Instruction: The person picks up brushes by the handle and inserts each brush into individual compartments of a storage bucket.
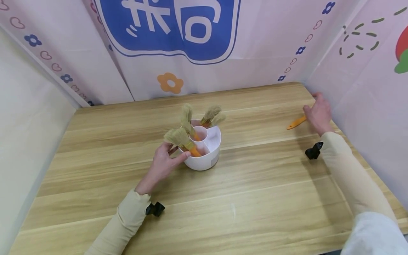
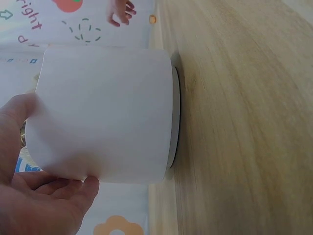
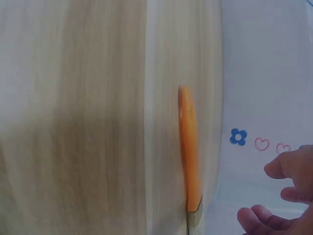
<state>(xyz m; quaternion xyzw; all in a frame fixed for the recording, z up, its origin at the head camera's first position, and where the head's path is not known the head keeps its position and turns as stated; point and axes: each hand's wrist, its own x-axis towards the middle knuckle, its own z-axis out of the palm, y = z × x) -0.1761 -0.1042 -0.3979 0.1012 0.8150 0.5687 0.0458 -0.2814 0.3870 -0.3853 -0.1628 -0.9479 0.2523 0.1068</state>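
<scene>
My left hand (image 1: 164, 161) grips the rim of a white round holder (image 1: 204, 163), thumb at the near edge and fingers round its left side. In the left wrist view the holder's smooth wall (image 2: 105, 112) fills the middle, base on the table. Several brushes stand in its compartments, bristles up; one with an orange handle (image 1: 195, 152) leans close to my left thumb. At the right, my right hand (image 1: 319, 113) hovers with loosely bent, parted fingers over another brush, whose orange handle (image 3: 190, 147) lies on the table. Its bristles are hidden in the head view.
The wood-grain table (image 1: 255, 198) meets printed wall sheets (image 1: 255, 67) at the back and sides. A small black camera mount (image 1: 313, 151) sits on the right wrist and another mount (image 1: 155, 209) on the left. The right hand is close to the table's right edge.
</scene>
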